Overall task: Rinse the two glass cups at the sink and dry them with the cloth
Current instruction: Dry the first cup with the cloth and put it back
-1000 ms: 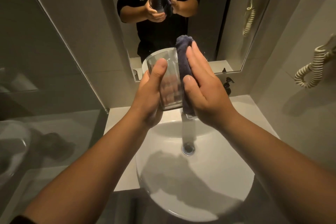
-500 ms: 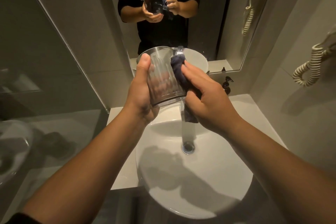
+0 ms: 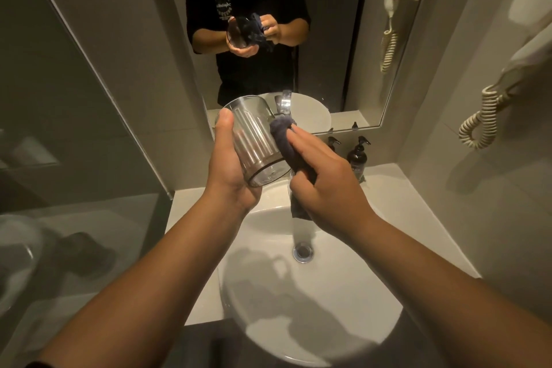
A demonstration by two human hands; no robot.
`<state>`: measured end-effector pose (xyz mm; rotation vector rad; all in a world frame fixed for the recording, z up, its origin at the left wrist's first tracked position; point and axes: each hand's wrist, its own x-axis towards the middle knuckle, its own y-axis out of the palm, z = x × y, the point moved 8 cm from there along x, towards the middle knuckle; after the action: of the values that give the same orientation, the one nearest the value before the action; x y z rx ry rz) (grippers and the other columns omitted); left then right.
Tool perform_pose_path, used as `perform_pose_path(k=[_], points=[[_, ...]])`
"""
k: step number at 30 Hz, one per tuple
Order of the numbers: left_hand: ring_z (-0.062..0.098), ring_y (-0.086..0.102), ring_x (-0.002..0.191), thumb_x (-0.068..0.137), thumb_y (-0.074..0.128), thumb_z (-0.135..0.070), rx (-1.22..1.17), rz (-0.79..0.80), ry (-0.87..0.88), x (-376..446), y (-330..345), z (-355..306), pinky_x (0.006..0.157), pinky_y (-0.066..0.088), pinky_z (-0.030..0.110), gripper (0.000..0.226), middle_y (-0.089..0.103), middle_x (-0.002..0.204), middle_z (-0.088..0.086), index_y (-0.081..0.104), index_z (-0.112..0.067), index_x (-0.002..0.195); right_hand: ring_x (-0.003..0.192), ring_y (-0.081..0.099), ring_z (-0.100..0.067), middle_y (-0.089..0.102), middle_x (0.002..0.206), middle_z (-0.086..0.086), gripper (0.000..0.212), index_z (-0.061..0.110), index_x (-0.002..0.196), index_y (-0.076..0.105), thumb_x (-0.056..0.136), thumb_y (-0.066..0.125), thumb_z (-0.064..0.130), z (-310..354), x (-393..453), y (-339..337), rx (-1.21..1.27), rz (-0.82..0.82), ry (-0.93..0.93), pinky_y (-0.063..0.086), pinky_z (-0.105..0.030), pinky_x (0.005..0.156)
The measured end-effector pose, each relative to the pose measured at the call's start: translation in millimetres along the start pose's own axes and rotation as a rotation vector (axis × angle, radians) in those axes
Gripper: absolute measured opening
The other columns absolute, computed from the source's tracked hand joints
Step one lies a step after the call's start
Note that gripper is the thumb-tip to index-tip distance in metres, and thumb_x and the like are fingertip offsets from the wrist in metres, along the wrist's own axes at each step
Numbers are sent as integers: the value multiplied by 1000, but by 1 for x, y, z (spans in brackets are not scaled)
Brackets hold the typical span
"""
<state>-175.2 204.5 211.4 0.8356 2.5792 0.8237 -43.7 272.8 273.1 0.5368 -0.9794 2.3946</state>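
Left hand (image 3: pixel 231 170) grips tilted glass cup (image 3: pixel 257 140); right hand (image 3: pixel 325 185) presses cloth (image 3: pixel 283 140) w/ fingers.

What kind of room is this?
Probably a hotel bathroom: there is a round white sink under a wall mirror, pump bottles on the counter, and a wall-mounted hair dryer with a coiled cord.

One glass cup (image 3: pixel 254 140), one cloth (image 3: pixel 283 140), perhaps two pump bottles (image 3: pixel 357 155).

Basin (image 3: pixel 328 302): open below the hands. Faucet (image 3: pixel 286 103) behind them; two pump bottles (image 3: pixel 357 155) right; counter (image 3: pixel 403 203) bare beyond.
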Motion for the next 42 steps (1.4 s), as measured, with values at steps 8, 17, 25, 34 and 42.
perform_pose_path(k=[8,17,25,34,42], points=[[35,64,122,86,47,-78,-42,-34,-86,-1,-10,12,105,49,58,87,62,138,18,51,-15,146,134,36,-1,44,148,1,64,14,144,43,83,51,-5,-2,-12,7,31,-16,33,23,-5,106],[37,69,111,86,51,-77,-147,-242,-151,-5,-46,4,87,60,52,80,67,131,17,53,-20,142,102,64,-32,69,108,-3,50,29,114,68,86,46,-5,-34,-23,31,575,288,492,56,-47,88],[39,72,107,90,56,-68,-229,-162,-152,-10,-31,5,91,58,56,71,69,128,21,55,-18,139,115,50,11,56,129,14,57,23,140,46,87,48,4,8,7,-1,116,-126,50,51,-20,93],[32,78,89,86,65,-65,-283,-170,-235,-20,-23,17,65,63,42,65,79,102,15,67,-12,123,139,32,-43,41,146,-25,59,-2,140,43,85,63,-6,26,-1,54,-597,35,-501,33,-50,111],[36,77,93,85,68,-65,-339,-110,-344,-25,-18,25,62,64,40,75,77,108,21,62,-6,131,139,33,-40,42,147,-16,39,5,138,49,99,43,5,16,-16,64,-612,86,-733,29,-51,113]])
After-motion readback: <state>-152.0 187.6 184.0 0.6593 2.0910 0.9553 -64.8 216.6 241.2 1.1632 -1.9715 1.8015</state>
